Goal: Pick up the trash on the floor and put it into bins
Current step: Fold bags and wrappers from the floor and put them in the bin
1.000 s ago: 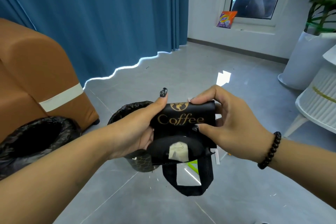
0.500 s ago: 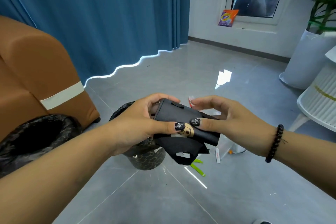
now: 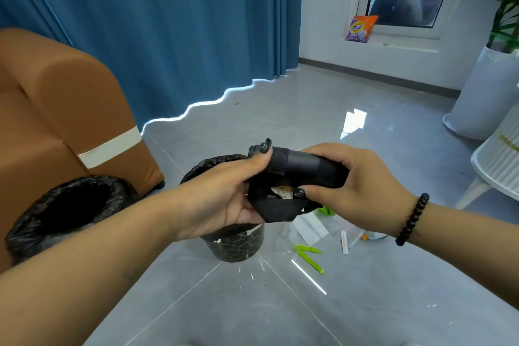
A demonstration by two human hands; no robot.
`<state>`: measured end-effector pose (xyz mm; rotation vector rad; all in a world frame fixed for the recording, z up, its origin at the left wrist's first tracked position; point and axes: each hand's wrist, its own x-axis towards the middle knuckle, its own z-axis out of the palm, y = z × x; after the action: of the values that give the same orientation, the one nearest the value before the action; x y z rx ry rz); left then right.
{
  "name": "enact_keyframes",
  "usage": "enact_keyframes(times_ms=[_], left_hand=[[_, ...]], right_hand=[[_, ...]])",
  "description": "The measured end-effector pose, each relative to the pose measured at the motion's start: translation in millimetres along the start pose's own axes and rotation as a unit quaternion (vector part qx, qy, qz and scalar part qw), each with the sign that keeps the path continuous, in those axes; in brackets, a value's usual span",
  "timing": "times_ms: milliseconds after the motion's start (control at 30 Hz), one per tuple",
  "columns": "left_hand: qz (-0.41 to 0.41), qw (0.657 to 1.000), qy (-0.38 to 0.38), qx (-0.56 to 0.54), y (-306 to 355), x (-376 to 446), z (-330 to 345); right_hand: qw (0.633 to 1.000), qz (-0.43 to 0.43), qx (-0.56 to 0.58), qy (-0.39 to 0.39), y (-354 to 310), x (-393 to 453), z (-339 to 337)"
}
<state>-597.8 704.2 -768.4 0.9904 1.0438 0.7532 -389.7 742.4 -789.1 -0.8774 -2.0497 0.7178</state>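
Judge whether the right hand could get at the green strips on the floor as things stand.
Probably not yet: the right hand and left hand both grip the black bag. The green strips lie uncovered below.

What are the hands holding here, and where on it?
Both hold a rolled-up black bag. The left hand grips its left end, thumb on top; the right hand wraps its right end.

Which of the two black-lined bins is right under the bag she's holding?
The smaller patterned bin in the middle, directly below both hands and the black bag. The larger bin stands off left, beside the brown sofa.
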Motion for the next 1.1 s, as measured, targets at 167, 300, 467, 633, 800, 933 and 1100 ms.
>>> enact_keyframes(times_ms=[167, 300, 467, 633, 800, 933, 1100], left_hand=[[-0.003, 0.999, 0.033, -0.039, 7.5, 6.7, -1.3], [0.024, 0.998, 0.066, 0.003, 21.9, 13.6, -15.1], [0.077, 0.987, 0.141, 0.029, 30.0, 31.1, -38.1], [0.1, 0.978, 0.173, 0.062, 19.4, 59.4, -62.1], [0.09, 0.979, 0.167, 0.075, -0.6, 74.6, -103.0], [0.072, 0.95, 0.297, 0.062, -41.9, 85.8, -143.8], [0.0, 0.84, 0.511, 0.185, -122.8, 103.7, -188.2]], right_hand=[[0.946, -0.202, -0.252, 0.016, 5.4, 9.0, 3.1], [0.93, -0.231, -0.287, -0.006, 9.2, 28.2, 3.3], [0.997, 0.019, -0.068, -0.042, 14.9, 51.5, 20.2], [0.875, 0.315, 0.364, -0.047, 27.7, 76.0, 46.9], [0.849, 0.323, 0.417, -0.035, 53.9, 97.7, 74.0], [0.9, 0.305, 0.302, -0.072, 89.5, 110.2, 111.7], [0.935, 0.304, 0.151, -0.107, 140.8, 128.8, 153.6]])
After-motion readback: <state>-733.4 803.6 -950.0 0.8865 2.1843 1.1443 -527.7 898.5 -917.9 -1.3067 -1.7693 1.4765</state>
